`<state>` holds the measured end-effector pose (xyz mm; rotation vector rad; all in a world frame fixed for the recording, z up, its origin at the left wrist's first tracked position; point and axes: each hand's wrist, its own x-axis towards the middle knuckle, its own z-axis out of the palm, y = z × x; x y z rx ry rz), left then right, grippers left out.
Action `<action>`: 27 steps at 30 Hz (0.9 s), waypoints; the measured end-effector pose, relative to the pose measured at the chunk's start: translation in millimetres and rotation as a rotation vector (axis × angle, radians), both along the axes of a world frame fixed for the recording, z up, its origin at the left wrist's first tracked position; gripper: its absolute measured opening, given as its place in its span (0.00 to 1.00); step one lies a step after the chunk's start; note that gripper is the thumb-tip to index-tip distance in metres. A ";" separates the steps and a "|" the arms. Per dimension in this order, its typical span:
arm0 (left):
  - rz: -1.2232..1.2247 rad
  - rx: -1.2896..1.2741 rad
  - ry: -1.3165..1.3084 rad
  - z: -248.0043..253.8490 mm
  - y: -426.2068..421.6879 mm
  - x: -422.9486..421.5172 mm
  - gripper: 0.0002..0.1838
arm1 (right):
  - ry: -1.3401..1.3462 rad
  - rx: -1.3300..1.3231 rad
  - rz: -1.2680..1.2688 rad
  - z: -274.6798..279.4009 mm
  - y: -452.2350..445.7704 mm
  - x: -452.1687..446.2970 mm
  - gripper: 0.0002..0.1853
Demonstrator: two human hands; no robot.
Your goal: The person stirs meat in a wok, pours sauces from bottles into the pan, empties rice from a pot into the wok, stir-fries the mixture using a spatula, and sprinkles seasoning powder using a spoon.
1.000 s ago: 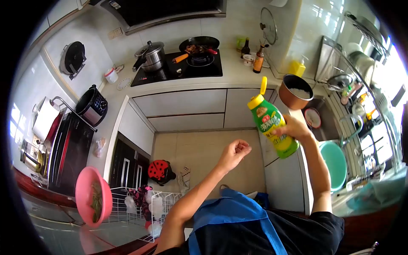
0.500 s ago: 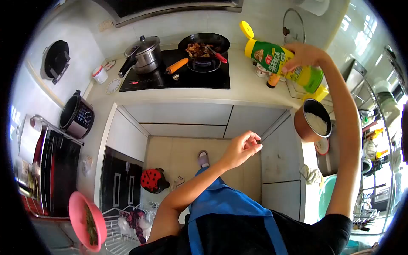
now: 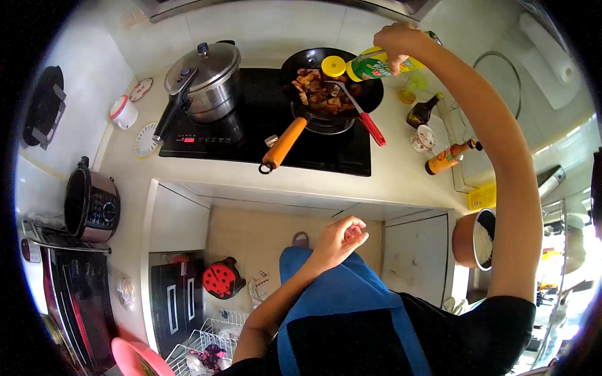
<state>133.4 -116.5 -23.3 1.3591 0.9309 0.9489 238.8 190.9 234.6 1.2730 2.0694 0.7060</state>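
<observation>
My right hand (image 3: 401, 42) grips a green and yellow seasoning bottle (image 3: 371, 66), tipped nearly on its side. The bottle's flipped-back yellow cap (image 3: 333, 66) hangs over the black wok (image 3: 372, 89), its mouth close to the right part of the rim. Browned chunks of food (image 3: 313, 88) lie in the wok, along with a red-handled spatula (image 3: 372, 128). An orange wok handle (image 3: 285, 145) points toward me. Away from the counter, my left hand (image 3: 342, 241) hovers in front of the blue apron (image 3: 338, 288), its fingers loosely curled and apart, holding nothing visible.
A pressure cooker (image 3: 204, 81) stands left of the wok on the black cooktop (image 3: 251, 94). To the right are a dark bottle (image 3: 424, 111), an orange-labelled bottle (image 3: 448, 158) and a pot of white rice (image 3: 465, 241). A ladybug-patterned item (image 3: 221, 279) sits on the floor.
My right hand has carried the seasoning bottle left to the wok. The view has shifted nearer the cooktop. My left hand stays loosely curled in front of me.
</observation>
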 end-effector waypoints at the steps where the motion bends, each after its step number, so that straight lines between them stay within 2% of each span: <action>1: 0.006 -0.012 -0.006 -0.7 7.2 -3.8 0.13 | 0.009 0.018 0.055 -5.5 9.0 -8.5 0.30; 2: -0.008 -0.005 -0.030 1.5 15.1 -8.7 0.13 | 0.007 0.008 0.061 -6.8 15.9 -12.4 0.30; 3: -0.022 0.005 -0.055 5.6 22.9 -13.3 0.13 | -0.002 0.001 0.189 -1.6 10.8 -18.0 0.29; 4: 0.016 0.023 -0.051 29.5 34.8 -24.4 0.12 | -0.008 -0.009 0.255 -2.6 15.6 -23.3 0.28; 5: 0.077 0.195 0.039 55.1 56.2 -40.7 0.13 | -0.014 -0.017 0.321 -3.8 20.7 -28.4 0.27; 6: 0.183 0.352 0.027 76.7 82.5 -54.5 0.14 | -0.056 -0.017 0.228 -8.5 34.3 -36.8 0.26; 7: 0.241 0.342 0.058 99.4 112.2 -66.9 0.15 | -0.095 -0.017 0.135 -13.4 43.4 -43.4 0.24; 9: 0.405 0.585 0.177 121.2 191.9 -81.6 0.14 | -0.094 -0.021 0.180 -16.6 50.0 -48.4 0.24; 10: 0.433 0.613 0.357 131.1 227.6 -87.3 0.19 | -0.099 -0.022 0.221 -17.8 52.4 -49.7 0.24; 12: 0.481 0.820 0.431 121.8 299.7 -81.5 0.26 | -0.138 -0.034 0.221 -18.2 58.7 -56.7 0.25; 13: 0.485 0.824 0.431 121.6 322.0 -76.3 0.26 | -0.124 -0.067 0.251 -21.2 65.4 -57.8 0.25; 15: 0.308 0.762 0.537 119.8 354.5 -62.7 0.34 | -0.076 -0.086 0.391 -14.4 59.3 -53.7 0.25; 17: 0.270 0.717 0.458 112.3 377.1 -56.5 0.35 | -0.080 -0.071 0.524 -5.4 49.5 -52.9 0.25; 18: 0.234 0.676 0.381 107.9 387.3 -54.0 0.36 | -0.122 -0.075 0.451 -13.4 59.9 -59.4 0.25; 20: 0.209 0.666 0.383 99.9 400.1 -53.8 0.35 | -0.163 -0.081 0.375 -21.3 70.5 -66.9 0.25; 22: 0.229 0.625 0.380 99.4 402.2 -54.0 0.33 | -0.272 -0.075 0.392 -14.8 62.7 -66.4 0.02; 27: 0.199 0.626 0.271 97.5 405.5 -53.5 0.30 | -0.328 -0.168 0.379 -4.0 57.2 -73.6 0.03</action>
